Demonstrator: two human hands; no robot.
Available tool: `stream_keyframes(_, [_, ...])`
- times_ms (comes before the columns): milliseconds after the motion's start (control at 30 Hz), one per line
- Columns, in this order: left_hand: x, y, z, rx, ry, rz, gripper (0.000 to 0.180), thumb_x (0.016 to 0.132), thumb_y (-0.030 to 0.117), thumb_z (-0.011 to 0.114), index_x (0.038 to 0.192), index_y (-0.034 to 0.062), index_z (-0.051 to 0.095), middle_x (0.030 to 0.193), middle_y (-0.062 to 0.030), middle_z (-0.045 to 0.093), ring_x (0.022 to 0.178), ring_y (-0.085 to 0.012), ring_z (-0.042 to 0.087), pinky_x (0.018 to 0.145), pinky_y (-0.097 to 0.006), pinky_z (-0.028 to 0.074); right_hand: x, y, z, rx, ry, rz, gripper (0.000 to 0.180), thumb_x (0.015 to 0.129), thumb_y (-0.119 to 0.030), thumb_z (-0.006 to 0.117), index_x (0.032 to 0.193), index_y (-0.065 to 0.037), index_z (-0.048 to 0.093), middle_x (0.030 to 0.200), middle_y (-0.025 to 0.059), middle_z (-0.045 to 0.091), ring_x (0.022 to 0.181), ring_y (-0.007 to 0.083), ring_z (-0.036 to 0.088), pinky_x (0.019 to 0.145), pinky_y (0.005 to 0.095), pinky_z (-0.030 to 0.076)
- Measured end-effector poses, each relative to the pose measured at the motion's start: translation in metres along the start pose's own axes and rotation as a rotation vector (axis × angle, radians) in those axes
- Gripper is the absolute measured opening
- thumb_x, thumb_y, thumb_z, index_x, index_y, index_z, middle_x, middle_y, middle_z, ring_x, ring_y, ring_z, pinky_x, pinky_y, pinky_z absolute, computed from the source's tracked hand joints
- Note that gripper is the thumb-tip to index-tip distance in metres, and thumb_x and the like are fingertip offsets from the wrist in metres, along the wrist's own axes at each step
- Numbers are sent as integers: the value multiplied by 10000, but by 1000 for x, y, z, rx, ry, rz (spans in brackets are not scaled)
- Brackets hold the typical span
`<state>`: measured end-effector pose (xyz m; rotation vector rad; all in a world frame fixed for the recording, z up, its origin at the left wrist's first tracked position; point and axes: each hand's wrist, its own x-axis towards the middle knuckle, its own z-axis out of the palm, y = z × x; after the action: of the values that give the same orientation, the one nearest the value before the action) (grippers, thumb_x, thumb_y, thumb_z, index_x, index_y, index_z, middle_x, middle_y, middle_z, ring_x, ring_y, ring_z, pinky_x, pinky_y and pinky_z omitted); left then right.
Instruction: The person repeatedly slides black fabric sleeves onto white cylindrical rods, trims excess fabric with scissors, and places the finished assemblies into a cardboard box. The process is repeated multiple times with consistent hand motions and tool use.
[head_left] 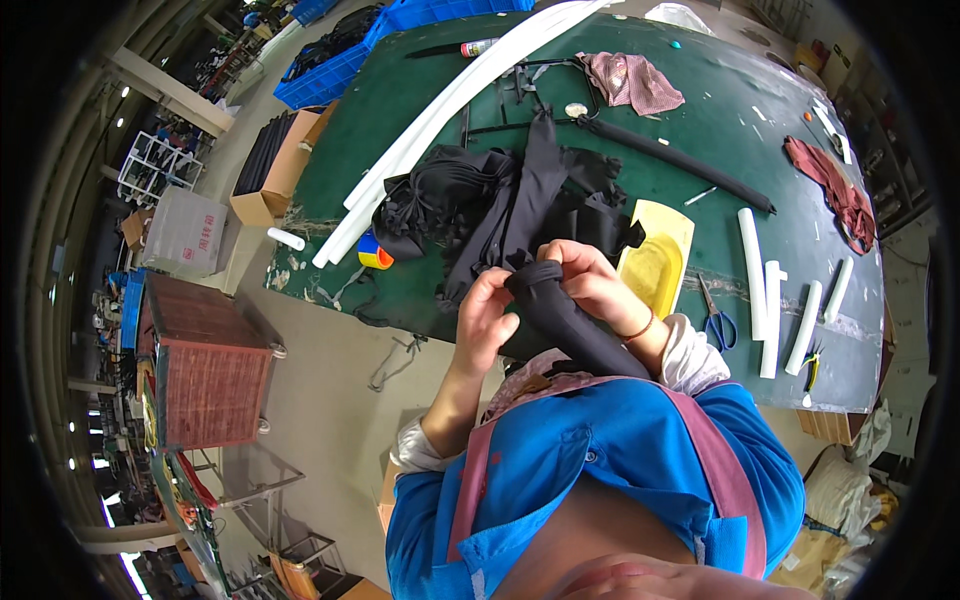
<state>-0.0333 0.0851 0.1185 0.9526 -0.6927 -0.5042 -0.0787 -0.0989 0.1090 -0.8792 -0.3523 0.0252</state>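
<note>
Between my hands is a black fabric-covered tube [570, 325], slanting from the table edge down against my body. My left hand [485, 315] pinches the fabric rim at its upper end from the left. From the right, my right hand [597, 288] pinches the same rim with thumb and finger. Just beyond lies a heap of black fabric [470, 195], with a long black strip [530, 190] reaching away from me. A yellow tray [657, 255] rests right of my right hand. What is inside the tube is hidden.
Long white foam tubes [420, 130] cross the green table [720, 130] at the left. Shorter white tubes [752, 270] and blue-handled scissors [718, 322] lie at the right. A black padded rod [680, 162] and pink cloth [632, 82] are farther back. A wooden cart [210, 360] stands left.
</note>
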Motion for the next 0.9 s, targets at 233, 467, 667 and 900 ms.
stream_keyframes(233, [5, -13, 23, 36, 311, 70, 279, 765, -96, 662, 921, 60, 491, 923, -19, 579, 870, -85, 565, 812, -232, 463, 0, -12, 18, -267, 99, 40, 321, 750, -88, 707, 974, -56, 480, 963, 6, 477, 908, 90, 475, 826, 229, 382])
stream_keyframes(467, [9, -40, 28, 653, 364, 392, 172, 795, -78, 635, 868, 17, 512, 846, -25, 517, 635, -74, 443, 528, -221, 360, -5, -4, 12, -334, 284, -59, 231, 767, 37, 598, 935, -42, 460, 917, 8, 472, 857, 81, 472, 768, 222, 411])
stream_keyframes(667, [4, -42, 33, 875, 278, 526, 183, 820, -75, 600, 985, 1, 578, 906, -88, 555, 640, -160, 489, 525, -253, 373, -5, 2, 11, -432, 376, -234, 220, 740, 66, 549, 899, -43, 444, 860, -15, 443, 808, 56, 434, 704, 202, 384])
stream_keyframes(900, [4, -25, 23, 308, 315, 83, 165, 926, 71, 529, 1071, 5, 568, 997, -81, 559, 664, -88, 527, 534, -215, 491, -3, -4, 13, -595, 317, -388, 215, 725, 60, 606, 852, -40, 465, 887, 41, 424, 847, 142, 429, 771, 247, 365])
